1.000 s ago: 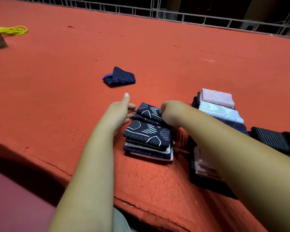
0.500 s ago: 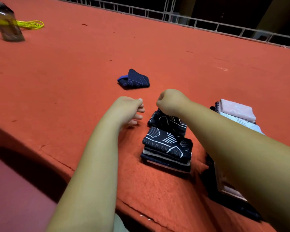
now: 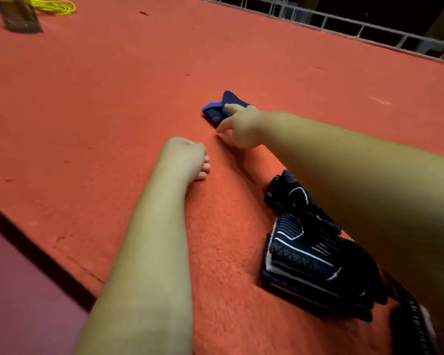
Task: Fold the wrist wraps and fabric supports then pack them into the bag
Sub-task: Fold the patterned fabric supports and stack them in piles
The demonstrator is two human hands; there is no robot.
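Orange-red felt covers the table (image 3: pixel 87 124) before us, and on it we count one loose navy-and-blue fabric wrap (image 3: pixel 213 112), crumpled near the middle; our right hand (image 3: pixel 241 129) is stretched out to it, thumb and fingers straight and spread, gripping nothing. Closer in, partly under the right forearm, lies one stack of folded dark wraps with white line patterns (image 3: pixel 305 252), its layers too blurred for us to count, and our left hand (image 3: pixel 185 157) rests on the felt to the stack's left, fingers curled into an empty fist. Far left we see one coil of yellow cord (image 3: pixel 54 7) beside one brownish upright container (image 3: pixel 21 19), and one white metal railing (image 3: pixel 344 24) lines the far edge.
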